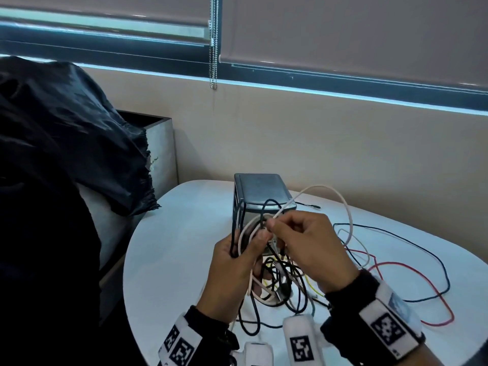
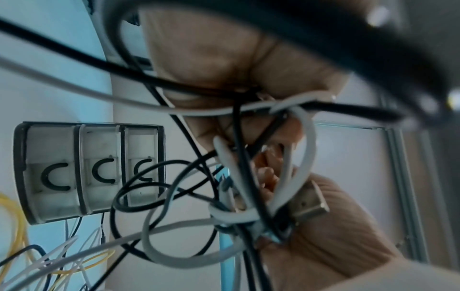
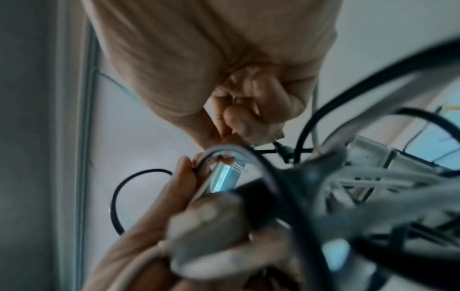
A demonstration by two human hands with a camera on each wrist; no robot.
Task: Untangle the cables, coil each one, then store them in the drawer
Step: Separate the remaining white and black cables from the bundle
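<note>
Above the white table (image 1: 179, 233) my left hand (image 1: 237, 257) grips a bundle of black and white cable loops (image 1: 245, 233). Close beside it my right hand (image 1: 298, 233) pinches a white cable (image 1: 343, 204) that arcs up and to the right. Below both hands lies a tangle of black and white cables (image 1: 282, 286). Red (image 1: 412, 273), dark blue (image 1: 422, 252) and yellow (image 1: 314, 289) cables trail off to the right. A small dark drawer unit (image 1: 260, 191) stands just behind the hands; the left wrist view shows its three drawer fronts (image 2: 92, 171). A USB plug (image 2: 308, 202) dangles in the knot.
A chair draped in black cloth (image 1: 66, 133) stands at the left beside a grey box (image 1: 161, 146). The beige wall and window blinds (image 1: 343, 35) rise behind the table. The table's rounded edge runs near my left wrist.
</note>
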